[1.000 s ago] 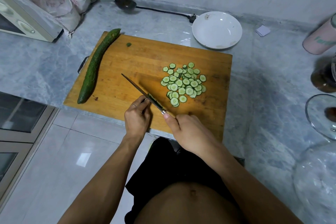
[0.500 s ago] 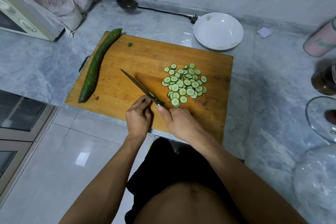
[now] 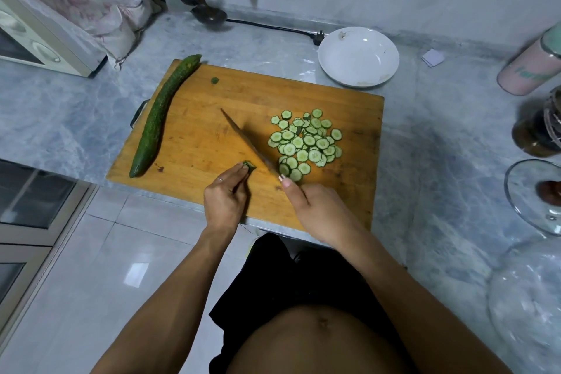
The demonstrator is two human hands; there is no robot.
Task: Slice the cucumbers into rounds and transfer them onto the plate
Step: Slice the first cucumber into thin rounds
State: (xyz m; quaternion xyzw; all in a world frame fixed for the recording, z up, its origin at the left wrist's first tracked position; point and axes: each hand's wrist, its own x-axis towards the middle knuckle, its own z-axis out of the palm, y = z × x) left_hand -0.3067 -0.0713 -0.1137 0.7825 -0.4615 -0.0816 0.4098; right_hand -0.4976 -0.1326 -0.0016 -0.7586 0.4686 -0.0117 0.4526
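At the worktop's front edge, left hand (image 3: 224,203) pinching cucumber stub (image 3: 249,166), right hand (image 3: 318,209) gripping knife (image 3: 246,140), slices (image 3: 306,143) alongside the blade.

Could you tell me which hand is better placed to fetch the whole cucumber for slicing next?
The left hand: it is nearer the whole cucumber and pinches only a stub, while the right hand grips the knife.

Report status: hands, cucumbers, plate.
Left hand pinches green cucumber stub; right hand grips knife. Sliced rounds piled on wooden board. White plate empty.
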